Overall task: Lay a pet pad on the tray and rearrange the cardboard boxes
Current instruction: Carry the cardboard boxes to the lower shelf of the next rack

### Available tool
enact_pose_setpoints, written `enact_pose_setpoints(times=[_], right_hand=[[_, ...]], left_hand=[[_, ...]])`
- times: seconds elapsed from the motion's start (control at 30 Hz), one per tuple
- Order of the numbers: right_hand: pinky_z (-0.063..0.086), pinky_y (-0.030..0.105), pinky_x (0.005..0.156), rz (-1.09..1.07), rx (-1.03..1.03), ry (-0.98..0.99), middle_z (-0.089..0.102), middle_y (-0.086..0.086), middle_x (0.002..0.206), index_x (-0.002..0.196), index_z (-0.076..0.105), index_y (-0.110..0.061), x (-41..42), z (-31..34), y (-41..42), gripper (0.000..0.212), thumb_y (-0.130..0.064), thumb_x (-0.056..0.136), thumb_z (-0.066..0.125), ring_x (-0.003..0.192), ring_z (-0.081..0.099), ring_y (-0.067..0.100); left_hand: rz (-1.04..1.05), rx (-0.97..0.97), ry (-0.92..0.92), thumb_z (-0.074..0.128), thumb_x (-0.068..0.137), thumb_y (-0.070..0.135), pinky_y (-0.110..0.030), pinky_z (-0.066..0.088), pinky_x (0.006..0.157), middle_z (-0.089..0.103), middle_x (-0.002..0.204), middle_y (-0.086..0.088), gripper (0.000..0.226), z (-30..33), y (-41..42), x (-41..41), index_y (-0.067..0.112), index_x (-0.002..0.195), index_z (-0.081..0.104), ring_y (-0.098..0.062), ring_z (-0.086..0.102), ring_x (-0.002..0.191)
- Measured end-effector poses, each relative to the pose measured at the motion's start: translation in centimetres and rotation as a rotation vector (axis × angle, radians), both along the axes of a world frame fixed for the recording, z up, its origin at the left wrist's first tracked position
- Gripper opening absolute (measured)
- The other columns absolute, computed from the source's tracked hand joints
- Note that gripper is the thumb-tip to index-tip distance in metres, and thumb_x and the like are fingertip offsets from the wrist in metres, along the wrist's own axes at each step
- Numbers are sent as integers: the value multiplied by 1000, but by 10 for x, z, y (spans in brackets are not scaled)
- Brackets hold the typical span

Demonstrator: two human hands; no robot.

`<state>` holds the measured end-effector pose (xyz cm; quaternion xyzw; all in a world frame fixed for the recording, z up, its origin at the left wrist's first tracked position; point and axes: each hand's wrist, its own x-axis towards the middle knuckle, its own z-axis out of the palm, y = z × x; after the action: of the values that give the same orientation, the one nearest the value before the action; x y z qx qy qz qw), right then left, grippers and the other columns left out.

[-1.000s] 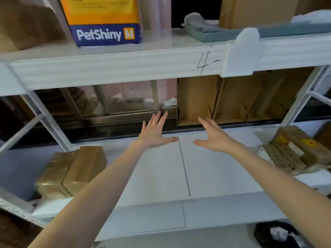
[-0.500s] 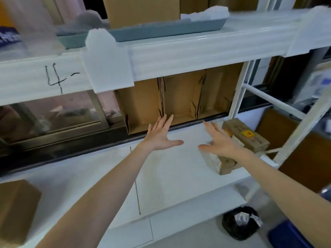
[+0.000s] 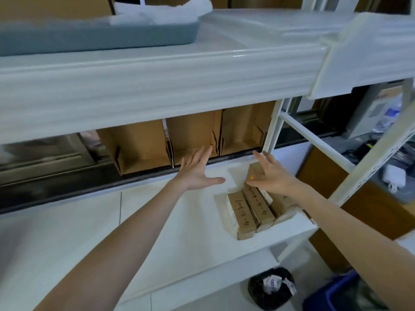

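Several small cardboard boxes [image 3: 251, 209] with handwritten numbers lie in a row at the right end of the white lower shelf [image 3: 179, 232]. My right hand [image 3: 270, 176] hovers over their far ends with fingers spread, holding nothing. My left hand [image 3: 196, 172] is stretched out flat just left of the boxes, above bare shelf. A grey-blue tray [image 3: 101, 35] sits on the upper shelf at top left, with a white pet pad [image 3: 161, 10] bunched in it.
Open cardboard boxes [image 3: 193, 135] stand on their sides behind the lower shelf. White shelf posts [image 3: 271, 126] rise at the right. On the floor below are a black bin bag [image 3: 270, 288] and a blue container [image 3: 336, 292].
The view has swung right, bringing the small boxes under my right hand. Both hands stay spread and have moved right along the shelf with it.
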<state>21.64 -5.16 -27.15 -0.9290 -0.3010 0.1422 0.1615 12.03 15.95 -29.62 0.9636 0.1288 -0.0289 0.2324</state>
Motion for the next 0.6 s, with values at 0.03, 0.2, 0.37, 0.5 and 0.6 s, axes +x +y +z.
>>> enact_pose_setpoints(times=[0.03, 0.2, 0.37, 0.5, 0.6], right_hand=[[19, 46, 115, 17, -1, 0, 0, 3, 160, 151, 5, -29, 8, -3, -3, 91, -40, 83, 64, 146, 8, 29], [20, 46, 116, 106, -17, 17, -3, 6, 160, 151, 4, -28, 46, -17, -19, 92, -42, 83, 65, 147, 6, 30], [20, 46, 116, 188, -56, 90, -5, 5, 160, 150, 0, -31, 81, -40, -44, 93, -44, 83, 63, 147, 5, 31], [26, 49, 113, 205, -58, 145, 4, 5, 158, 149, 5, -34, 103, -66, -65, 90, -42, 82, 65, 143, 14, 36], [26, 50, 113, 212, -97, 152, 6, 7, 157, 149, 4, -32, 116, -84, -76, 91, -42, 81, 65, 141, 16, 39]], left_hand=[[19, -13, -4, 57, 75, 67, -50, -7, 118, -17, 159, 6, 105, -3, -4, 4, 35, 148, -11, -19, -14, 146], [155, -86, 33, 58, 77, 64, -49, -5, 118, -16, 159, 4, 103, -25, -31, 18, 33, 148, -10, -20, -13, 146], [328, -166, 96, 59, 73, 69, -50, -2, 118, -13, 160, 5, 109, -62, -64, 34, 35, 148, -12, -20, -10, 147], [391, -223, 77, 59, 75, 66, -48, 0, 119, -12, 160, 3, 107, -85, -96, 40, 32, 148, -12, -19, -8, 147], [424, -286, 95, 61, 77, 62, -47, 5, 119, -15, 159, 1, 108, -98, -114, 43, 33, 148, -14, -22, -6, 147]])
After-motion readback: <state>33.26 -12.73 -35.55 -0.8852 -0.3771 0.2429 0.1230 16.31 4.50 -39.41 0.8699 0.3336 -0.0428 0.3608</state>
